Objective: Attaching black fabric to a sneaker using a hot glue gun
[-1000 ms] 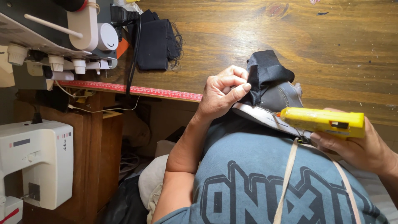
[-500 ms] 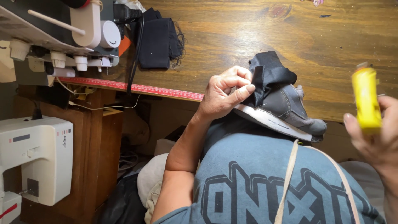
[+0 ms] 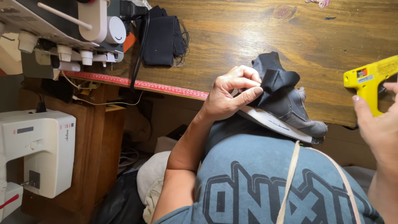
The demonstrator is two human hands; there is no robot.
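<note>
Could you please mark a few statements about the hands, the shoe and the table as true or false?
1. The left hand pinches black fabric on the grey shoe. True.
2. The yellow glue gun lies on the floor. False: it is up by the right hand, over the wooden table.
3. A red measuring tape runs along the table's edge. True.
4. The white sewing machine stands on the table beside the shoe. False: it stands lower down, at the left.
</note>
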